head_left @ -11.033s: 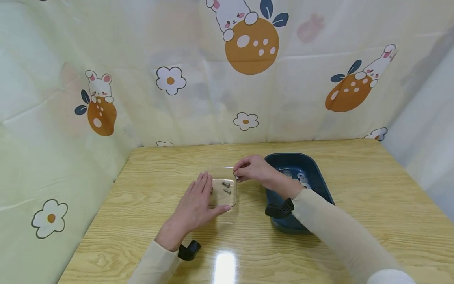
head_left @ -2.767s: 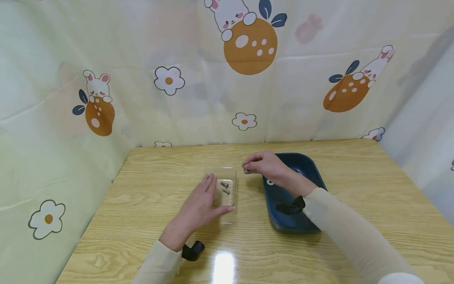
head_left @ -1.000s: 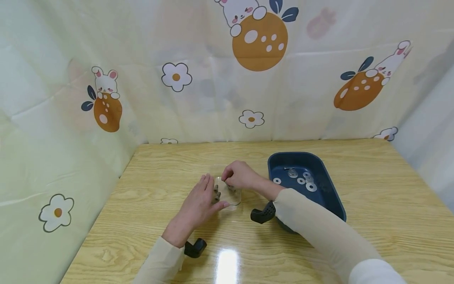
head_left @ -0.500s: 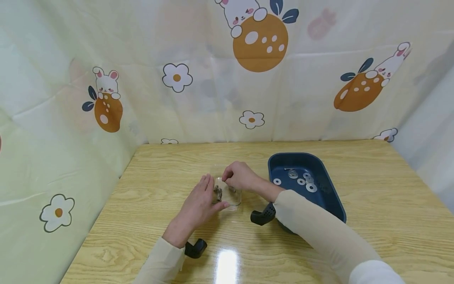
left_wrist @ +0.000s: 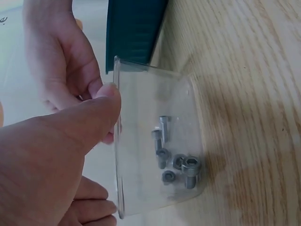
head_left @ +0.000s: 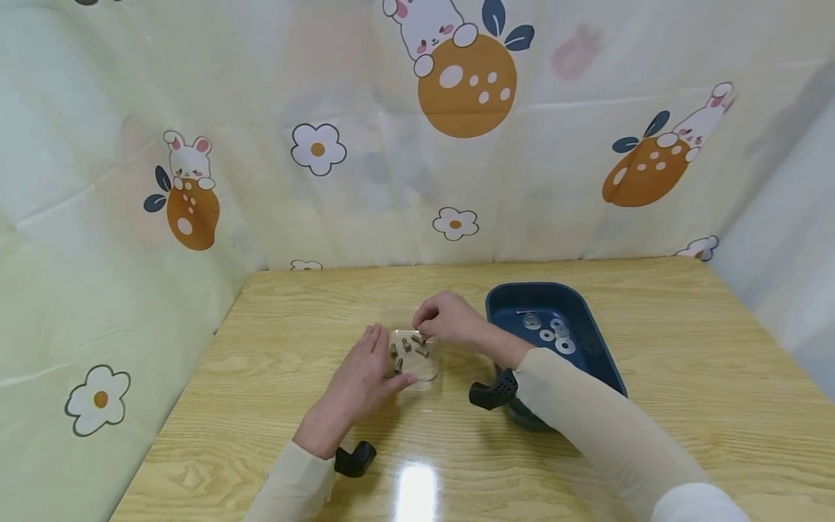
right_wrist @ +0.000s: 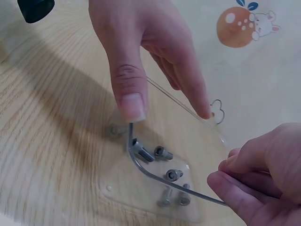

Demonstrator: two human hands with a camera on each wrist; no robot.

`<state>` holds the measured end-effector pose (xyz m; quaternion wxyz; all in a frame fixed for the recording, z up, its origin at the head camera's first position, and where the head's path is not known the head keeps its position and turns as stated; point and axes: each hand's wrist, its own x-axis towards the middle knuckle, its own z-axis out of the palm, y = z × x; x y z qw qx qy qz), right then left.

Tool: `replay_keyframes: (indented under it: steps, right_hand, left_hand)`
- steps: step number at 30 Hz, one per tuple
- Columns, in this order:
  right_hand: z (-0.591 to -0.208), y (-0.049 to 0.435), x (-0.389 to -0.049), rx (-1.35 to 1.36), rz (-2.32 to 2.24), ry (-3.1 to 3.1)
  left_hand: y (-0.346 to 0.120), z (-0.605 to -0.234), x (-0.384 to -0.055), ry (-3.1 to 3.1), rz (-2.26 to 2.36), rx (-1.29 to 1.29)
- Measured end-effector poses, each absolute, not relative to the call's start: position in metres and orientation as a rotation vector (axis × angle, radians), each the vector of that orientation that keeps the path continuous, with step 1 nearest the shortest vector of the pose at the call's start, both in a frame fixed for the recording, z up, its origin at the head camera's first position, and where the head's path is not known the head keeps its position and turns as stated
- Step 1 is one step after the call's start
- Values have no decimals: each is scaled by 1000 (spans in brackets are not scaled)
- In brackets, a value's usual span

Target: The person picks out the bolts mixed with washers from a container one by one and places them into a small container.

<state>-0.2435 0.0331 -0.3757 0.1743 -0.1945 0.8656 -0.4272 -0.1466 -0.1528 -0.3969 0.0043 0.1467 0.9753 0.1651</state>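
A small clear plastic box [head_left: 427, 371] stands on the wooden table with several socket-head screws [head_left: 406, 345] lying loose inside. My left hand [head_left: 355, 380] rests along its left side, fingers extended on one rim and thumb on the near one. Over the far right corner hovers my right hand [head_left: 450, 319], fingers curled and fingertips bunched close above the screws. In the right wrist view that hand [right_wrist: 265, 174] comes right up to the rim, and no screw shows between its fingertips; its palm is hidden. The left wrist view shows the screws [left_wrist: 190, 169] on the box floor.
To the right, a dark blue tray [head_left: 603, 366] holds several flat washers [head_left: 565, 346] and one thin screw [head_left: 525, 312]; the right forearm crosses its near left part. A patterned curtain [head_left: 365, 196] hangs behind the table.
Earlier, the right hand carried screws from the blue tray to the box. More screws now lie inside, and over the last half second that hand has lifted slightly. The left hand stays in place.
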Motion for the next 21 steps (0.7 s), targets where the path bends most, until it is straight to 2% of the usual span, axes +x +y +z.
replay_keyframes:
  steps: [21]
  right_hand:
    - [-364, 80, -251, -356, -1541, 2276]
  left_hand:
    - [-129, -385, -149, 3052, 547, 545]
